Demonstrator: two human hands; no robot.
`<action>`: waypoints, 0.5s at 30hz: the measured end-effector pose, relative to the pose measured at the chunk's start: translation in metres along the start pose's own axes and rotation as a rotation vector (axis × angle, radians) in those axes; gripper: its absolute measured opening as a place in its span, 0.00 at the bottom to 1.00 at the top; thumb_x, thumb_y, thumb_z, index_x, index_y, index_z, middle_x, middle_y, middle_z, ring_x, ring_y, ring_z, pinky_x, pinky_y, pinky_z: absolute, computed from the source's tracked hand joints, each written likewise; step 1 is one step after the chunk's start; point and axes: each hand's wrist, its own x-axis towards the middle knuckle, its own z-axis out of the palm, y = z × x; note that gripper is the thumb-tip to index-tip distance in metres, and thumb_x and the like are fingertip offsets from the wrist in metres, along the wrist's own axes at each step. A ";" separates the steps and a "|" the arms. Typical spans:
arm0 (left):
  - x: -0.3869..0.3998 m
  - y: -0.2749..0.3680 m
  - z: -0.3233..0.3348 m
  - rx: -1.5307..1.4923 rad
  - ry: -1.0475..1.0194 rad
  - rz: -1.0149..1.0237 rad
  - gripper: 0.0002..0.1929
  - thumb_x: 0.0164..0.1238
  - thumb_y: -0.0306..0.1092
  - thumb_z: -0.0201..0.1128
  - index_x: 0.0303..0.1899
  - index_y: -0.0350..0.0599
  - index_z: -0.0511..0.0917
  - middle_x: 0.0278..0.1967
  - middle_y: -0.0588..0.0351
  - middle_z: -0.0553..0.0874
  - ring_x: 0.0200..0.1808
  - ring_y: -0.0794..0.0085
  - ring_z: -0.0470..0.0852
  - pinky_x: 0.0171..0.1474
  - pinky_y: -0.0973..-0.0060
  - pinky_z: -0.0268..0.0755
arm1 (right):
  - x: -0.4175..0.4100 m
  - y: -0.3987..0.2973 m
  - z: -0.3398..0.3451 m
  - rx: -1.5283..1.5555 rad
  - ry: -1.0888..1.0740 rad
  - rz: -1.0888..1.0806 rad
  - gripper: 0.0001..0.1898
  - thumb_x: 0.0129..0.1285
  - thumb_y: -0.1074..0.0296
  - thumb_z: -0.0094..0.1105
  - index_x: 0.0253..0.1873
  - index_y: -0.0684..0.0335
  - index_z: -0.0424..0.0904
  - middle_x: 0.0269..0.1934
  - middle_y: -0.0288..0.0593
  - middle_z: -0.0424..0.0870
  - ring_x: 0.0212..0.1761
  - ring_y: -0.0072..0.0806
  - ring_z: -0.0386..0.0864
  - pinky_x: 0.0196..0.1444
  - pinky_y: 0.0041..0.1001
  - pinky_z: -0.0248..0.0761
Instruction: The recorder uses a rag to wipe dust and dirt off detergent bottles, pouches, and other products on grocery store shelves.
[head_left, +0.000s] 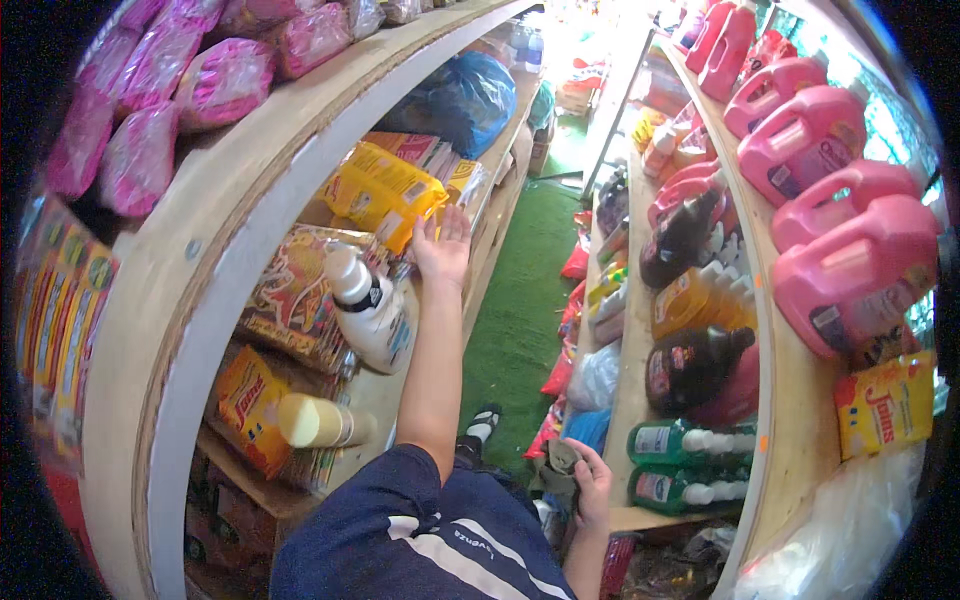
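My left hand (444, 244) reaches out over the left shelf with the palm showing and the fingers extended. Its fingertips are at the end of a yellow plastic packet (386, 191); whether they touch it I cannot tell. Nearer to me on that shelf are a white pump bottle (369, 311), a stack of printed flat packs (304, 289), an orange packet (251, 409) and a cream bottle (322, 421). Low by my right side, my right hand (592, 480) grips a bunched grey-green cloth (562, 461).
Green turf-like carpet (517, 270) runs between two wooden shelf units. Pink jugs (855, 277) line the upper right shelf (784, 390). Below are dark bottles (694, 367) and green bottles (667, 444). Pink wrapped packs (225, 82) fill the upper left, and a blue bag (469, 101) lies farther back.
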 end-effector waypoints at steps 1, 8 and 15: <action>0.011 -0.003 -0.005 0.033 0.023 0.065 0.23 0.69 0.45 0.60 0.55 0.44 0.62 0.56 0.43 0.74 0.56 0.54 0.76 0.56 0.54 0.74 | 0.007 -0.005 -0.001 -0.008 0.003 -0.003 0.27 0.65 0.57 0.66 0.60 0.73 0.74 0.52 0.46 0.82 0.51 0.29 0.80 0.56 0.28 0.72; 0.027 -0.008 -0.010 0.401 0.195 0.268 0.30 0.66 0.61 0.61 0.55 0.45 0.69 0.49 0.52 0.81 0.47 0.66 0.81 0.43 0.73 0.72 | 0.074 -0.019 -0.013 -0.035 0.096 0.010 0.28 0.65 0.56 0.65 0.61 0.73 0.73 0.51 0.46 0.83 0.51 0.30 0.82 0.56 0.29 0.74; 0.028 -0.019 -0.002 0.550 0.270 0.578 0.23 0.74 0.45 0.60 0.49 0.27 0.74 0.45 0.44 0.82 0.50 0.60 0.82 0.61 0.69 0.74 | 0.148 -0.011 0.003 -0.114 -0.037 0.122 0.21 0.68 0.63 0.61 0.60 0.69 0.76 0.51 0.42 0.82 0.51 0.25 0.79 0.56 0.26 0.71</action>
